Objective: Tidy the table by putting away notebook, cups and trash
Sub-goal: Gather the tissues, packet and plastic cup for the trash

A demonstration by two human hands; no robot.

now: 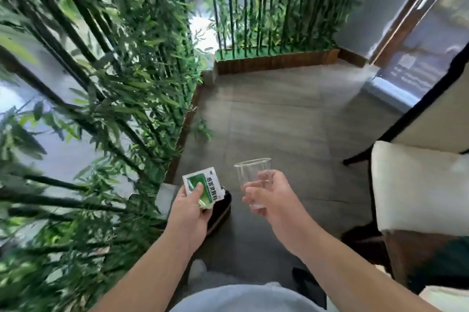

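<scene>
My left hand point(190, 210) grips a green and white sachet point(203, 186) with printed characters, its torn edge at the lower right. My right hand point(269, 194) holds a clear plastic cup point(251, 174) by its lower half, tilted slightly with the mouth up and away from me. Both hands are held out over the grey tiled floor, about a hand's width apart. No table or notebook is in view.
Bamboo plants point(106, 83) in a wood-edged planter fill the left side, and another planter point(276, 61) stands at the back. A white cushioned chair point(416, 184) with a dark frame is on the right. A dark shoe point(220, 210) shows under the sachet. Grey floor tiles point(279, 113) stretch ahead.
</scene>
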